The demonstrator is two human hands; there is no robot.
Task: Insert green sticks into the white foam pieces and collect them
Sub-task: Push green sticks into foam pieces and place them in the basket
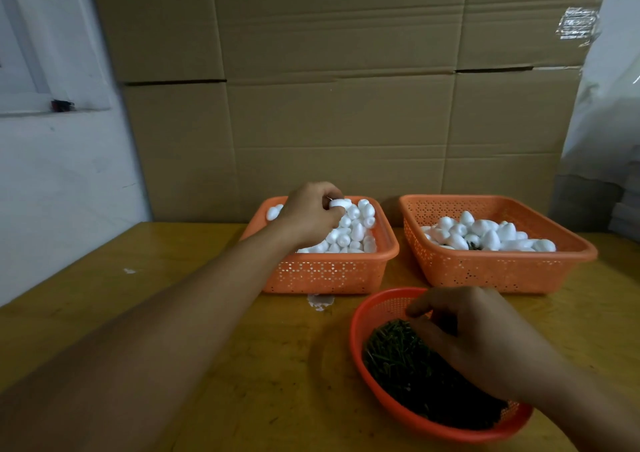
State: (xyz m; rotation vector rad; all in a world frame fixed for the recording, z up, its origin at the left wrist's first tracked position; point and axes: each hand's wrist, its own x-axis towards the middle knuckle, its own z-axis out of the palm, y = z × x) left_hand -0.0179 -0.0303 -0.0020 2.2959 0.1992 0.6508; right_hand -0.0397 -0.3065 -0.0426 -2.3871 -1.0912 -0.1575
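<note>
Left grip (311,214) pinches one foam piece (340,203) over the left basket (329,271), which is heaped with white foam. Right grip (474,333) curls into the green sticks (398,358) in the round basket (360,316); can't tell if it's got one. Grabbing several sticks could spill them onto the table (138,295). The right basket (498,271) is partly filled with foam.

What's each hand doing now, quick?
Left hand: fingers pinch a foam piece above the left basket.
Right hand: fingers curled in the sticks; grip cannot be told.

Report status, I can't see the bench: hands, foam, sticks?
Left hand grips a foam piece over left basket. Right hand picking at sticks in bowl. Nothing in the way.
</note>
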